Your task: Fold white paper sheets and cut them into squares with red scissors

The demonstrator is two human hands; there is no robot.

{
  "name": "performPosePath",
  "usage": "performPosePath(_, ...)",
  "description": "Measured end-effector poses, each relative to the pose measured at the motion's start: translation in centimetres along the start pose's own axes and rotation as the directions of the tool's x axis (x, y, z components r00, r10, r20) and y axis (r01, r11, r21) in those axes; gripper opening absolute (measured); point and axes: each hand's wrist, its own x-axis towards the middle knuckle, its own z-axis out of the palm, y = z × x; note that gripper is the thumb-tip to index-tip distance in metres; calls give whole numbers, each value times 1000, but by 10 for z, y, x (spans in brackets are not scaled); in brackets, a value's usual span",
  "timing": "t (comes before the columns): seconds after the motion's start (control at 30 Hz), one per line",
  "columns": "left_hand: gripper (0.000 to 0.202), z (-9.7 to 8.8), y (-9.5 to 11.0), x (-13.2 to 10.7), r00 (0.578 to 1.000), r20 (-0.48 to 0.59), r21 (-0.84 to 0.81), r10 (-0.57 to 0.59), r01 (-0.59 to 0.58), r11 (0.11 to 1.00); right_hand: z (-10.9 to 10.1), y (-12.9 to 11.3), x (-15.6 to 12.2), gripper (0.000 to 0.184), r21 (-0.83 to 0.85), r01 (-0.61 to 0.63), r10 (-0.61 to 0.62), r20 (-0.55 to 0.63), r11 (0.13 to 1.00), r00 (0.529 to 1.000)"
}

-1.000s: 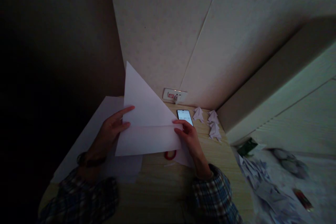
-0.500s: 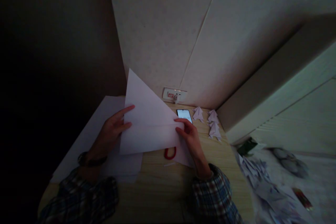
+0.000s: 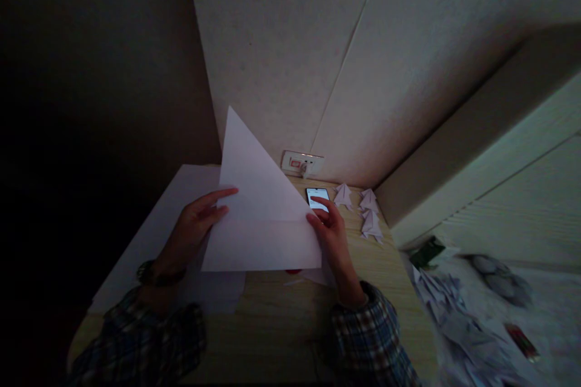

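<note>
A white sheet of paper point(image 3: 261, 211), folded over along a slanting edge to a peak at the top, is held up above the table. My left hand point(image 3: 193, 224) grips its left edge, index finger and thumb lying on the near face. At the right edge, my right hand point(image 3: 334, 239) has its thumb on the paper; the index finger is lifted off the face, and the other fingers are behind the sheet. Beneath the paper's lower edge, a bit of a red loop-shaped thing point(image 3: 293, 271) shows, mostly covered. A stack of white sheets point(image 3: 158, 242) lies under my left arm.
A lit phone point(image 3: 316, 195) lies behind my right hand. Several folded paper figures point(image 3: 371, 225) stand at the table's point(image 3: 281, 326) back right. A wall socket point(image 3: 302, 163) with a plug is just above. Down to the right lies a heap of folded paper point(image 3: 472, 338).
The sheet has turned slightly and its lower edge now lies level, covering most of the red loop. My right index finger has lifted from the paper's face.
</note>
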Motion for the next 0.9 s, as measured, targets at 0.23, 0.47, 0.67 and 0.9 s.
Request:
performPosePath(0.23,25,1,3,2,994,-85,120,62,-52,991,-3,2,2,23,-63,75,-77,-19,995,997)
performPosePath(0.47,27,-1,0,2,986,-122,90,113,-102,991,-6,3,4,12,-68,186,-191,-75,980,979)
performPosePath(0.67,27,0,1,0,987,-105,38,119,-116,993,-6,2,2,14,-58,142,-147,-87,988,985)
performPosePath(0.9,34,0,3,-2,988,-97,-19,118,-121,993,-6,0,3,14,-64,140,-144,-74,988,987)
